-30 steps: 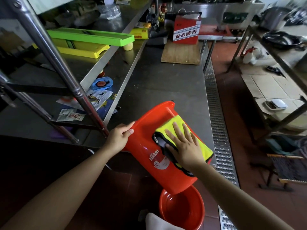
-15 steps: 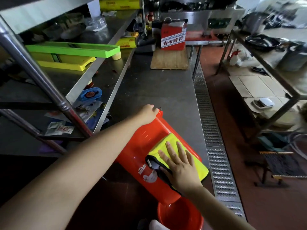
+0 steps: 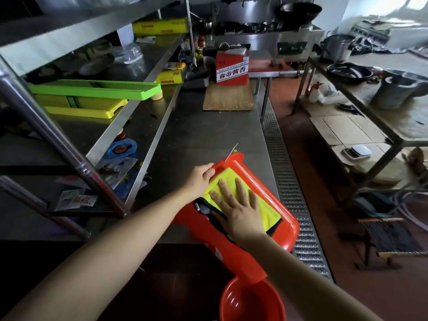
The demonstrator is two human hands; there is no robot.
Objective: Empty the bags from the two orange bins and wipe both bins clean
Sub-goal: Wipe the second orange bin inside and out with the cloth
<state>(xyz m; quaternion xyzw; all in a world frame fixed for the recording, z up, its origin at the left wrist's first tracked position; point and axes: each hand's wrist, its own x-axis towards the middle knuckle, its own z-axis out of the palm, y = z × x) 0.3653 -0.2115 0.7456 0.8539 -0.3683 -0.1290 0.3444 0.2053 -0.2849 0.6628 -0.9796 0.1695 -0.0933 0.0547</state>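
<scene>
Orange bin (image 3: pixel 234 249) tilted on surface (image 3: pixel 208 135), long axis toward body; left grip (image 3: pixel 199 179) clamps far rim; right grip (image 3: pixel 238 209) flat, pressing cloth (image 3: pixel 266 210).

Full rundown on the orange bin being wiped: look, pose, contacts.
The orange bin looks like glossy moulded plastic with a white printed label on its side. It lies tipped over, slanting across the near edge of the steel counter. The left hand grips its far end. The right hand, fingers flat, presses a yellow cloth with dark trim against its upturned surface. Its near end overlaps a second orange bin below; whether they touch cannot be told.
</scene>
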